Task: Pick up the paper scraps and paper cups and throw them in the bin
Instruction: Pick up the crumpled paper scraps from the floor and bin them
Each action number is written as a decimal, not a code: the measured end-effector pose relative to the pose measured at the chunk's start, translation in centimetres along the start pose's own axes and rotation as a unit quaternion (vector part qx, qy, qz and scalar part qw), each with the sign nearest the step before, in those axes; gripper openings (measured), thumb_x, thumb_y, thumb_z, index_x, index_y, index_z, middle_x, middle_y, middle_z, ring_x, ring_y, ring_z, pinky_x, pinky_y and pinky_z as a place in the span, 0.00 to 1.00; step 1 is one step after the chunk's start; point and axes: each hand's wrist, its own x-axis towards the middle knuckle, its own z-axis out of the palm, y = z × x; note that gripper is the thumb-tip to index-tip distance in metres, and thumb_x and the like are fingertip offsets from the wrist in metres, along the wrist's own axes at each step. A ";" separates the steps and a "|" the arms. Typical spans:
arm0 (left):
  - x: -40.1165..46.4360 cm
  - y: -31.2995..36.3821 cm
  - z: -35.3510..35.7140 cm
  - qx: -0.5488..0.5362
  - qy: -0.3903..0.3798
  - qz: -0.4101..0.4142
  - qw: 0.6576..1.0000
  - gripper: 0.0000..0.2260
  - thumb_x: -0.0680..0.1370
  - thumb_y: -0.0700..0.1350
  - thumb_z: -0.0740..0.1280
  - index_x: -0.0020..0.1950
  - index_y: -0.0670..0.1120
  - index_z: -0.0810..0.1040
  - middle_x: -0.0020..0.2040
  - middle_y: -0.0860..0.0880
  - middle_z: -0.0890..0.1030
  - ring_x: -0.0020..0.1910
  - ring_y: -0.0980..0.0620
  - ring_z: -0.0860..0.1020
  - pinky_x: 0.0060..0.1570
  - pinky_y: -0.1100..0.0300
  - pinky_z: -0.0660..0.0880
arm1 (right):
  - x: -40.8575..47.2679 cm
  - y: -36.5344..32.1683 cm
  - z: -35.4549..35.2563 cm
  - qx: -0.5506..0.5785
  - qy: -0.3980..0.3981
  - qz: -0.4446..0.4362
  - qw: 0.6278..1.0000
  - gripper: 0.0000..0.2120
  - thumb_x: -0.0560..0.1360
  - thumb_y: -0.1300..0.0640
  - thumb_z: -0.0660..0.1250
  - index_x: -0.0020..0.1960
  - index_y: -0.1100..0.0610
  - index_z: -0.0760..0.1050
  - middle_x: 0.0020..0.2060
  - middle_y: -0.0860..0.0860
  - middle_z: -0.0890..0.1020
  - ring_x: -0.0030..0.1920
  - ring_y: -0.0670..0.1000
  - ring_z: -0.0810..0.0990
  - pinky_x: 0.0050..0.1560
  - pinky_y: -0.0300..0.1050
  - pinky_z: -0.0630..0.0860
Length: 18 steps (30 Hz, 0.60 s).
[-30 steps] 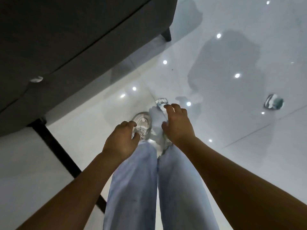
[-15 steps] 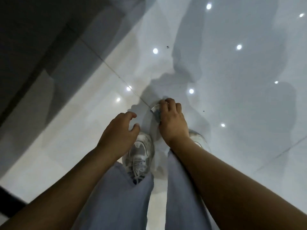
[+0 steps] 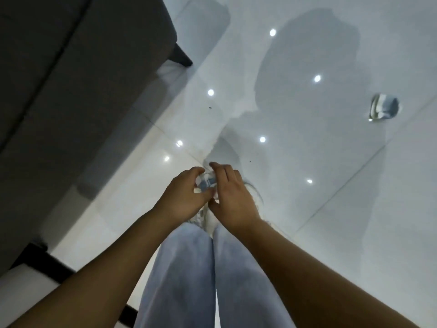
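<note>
A small white and blue paper cup (image 3: 206, 182) is held between both of my hands above my feet. My left hand (image 3: 183, 197) curls around its left side and my right hand (image 3: 233, 197) curls around its right side; most of the cup is hidden by my fingers. A second crumpled paper cup (image 3: 384, 107) lies on its side on the glossy white floor at the far right. No bin is in view.
A dark grey sofa (image 3: 71, 91) with a black leg (image 3: 182, 56) fills the upper left. A black bar (image 3: 47, 261) runs along the floor at lower left. My jeans and white shoes (image 3: 254, 195) are below my hands. The white tile floor (image 3: 331, 209) reflects ceiling lights.
My right hand lifted the small cup off the floor and my left hand came in to hold its other side. The view swung back, showing the sofa and the second cup again.
</note>
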 end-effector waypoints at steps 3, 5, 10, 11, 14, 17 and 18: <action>-3.8 4.7 -1.4 -0.006 -0.026 0.025 0.999 0.21 0.72 0.43 0.72 0.63 0.47 0.73 0.58 0.49 0.77 0.54 0.51 0.77 0.56 0.57 0.74 | -3.3 -2.8 -4.4 0.030 0.020 0.022 0.999 0.37 0.71 0.64 0.70 0.76 0.57 0.58 0.66 0.53 0.70 0.65 0.53 0.68 0.60 0.48 0.73; -5.9 7.4 -2.2 -0.013 -0.026 0.039 0.999 0.19 0.70 0.41 0.73 0.60 0.46 0.74 0.56 0.48 0.78 0.52 0.50 0.77 0.56 0.56 0.76 | -5.0 -4.3 -7.1 0.039 0.034 0.034 0.998 0.37 0.72 0.63 0.70 0.76 0.56 0.57 0.67 0.53 0.69 0.66 0.53 0.68 0.61 0.48 0.73; -9.6 12.4 -3.6 -0.007 -0.019 0.070 0.997 0.15 0.69 0.38 0.74 0.54 0.48 0.76 0.49 0.50 0.80 0.45 0.53 0.79 0.43 0.69 0.73 | -8.5 -7.2 -12.3 0.043 0.073 0.070 0.994 0.36 0.74 0.61 0.68 0.77 0.54 0.55 0.69 0.51 0.67 0.67 0.50 0.67 0.61 0.41 0.70; -10.2 13.2 -3.7 -0.001 -0.018 0.078 0.997 0.14 0.70 0.38 0.73 0.52 0.48 0.76 0.48 0.50 0.80 0.44 0.55 0.78 0.41 0.72 0.73 | -9.0 -7.6 -13.3 0.046 0.081 0.077 0.993 0.36 0.74 0.61 0.68 0.77 0.54 0.54 0.69 0.50 0.67 0.67 0.50 0.67 0.61 0.40 0.70; -11.6 15.9 -4.2 0.045 0.012 0.101 0.994 0.12 0.71 0.40 0.74 0.51 0.48 0.76 0.46 0.51 0.79 0.41 0.56 0.77 0.36 0.75 0.70 | -10.8 -8.0 -16.2 0.055 0.107 0.098 0.988 0.37 0.73 0.59 0.70 0.76 0.53 0.55 0.70 0.49 0.66 0.68 0.50 0.66 0.60 0.39 0.70; -12.4 18.8 -4.7 0.107 0.043 0.104 0.988 0.15 0.72 0.43 0.74 0.56 0.48 0.75 0.50 0.52 0.77 0.44 0.55 0.76 0.42 0.68 0.69 | -12.2 -7.3 -19.5 0.025 0.117 0.123 0.985 0.37 0.74 0.55 0.69 0.76 0.53 0.53 0.71 0.49 0.64 0.68 0.50 0.65 0.61 0.41 0.69; -12.4 19.8 -4.9 0.124 0.046 0.105 0.986 0.15 0.72 0.43 0.74 0.56 0.48 0.75 0.50 0.53 0.76 0.44 0.55 0.75 0.43 0.68 0.69 | -12.6 -6.9 -20.6 0.011 0.119 0.128 0.985 0.36 0.74 0.55 0.69 0.76 0.54 0.53 0.71 0.50 0.64 0.68 0.51 0.65 0.62 0.42 0.68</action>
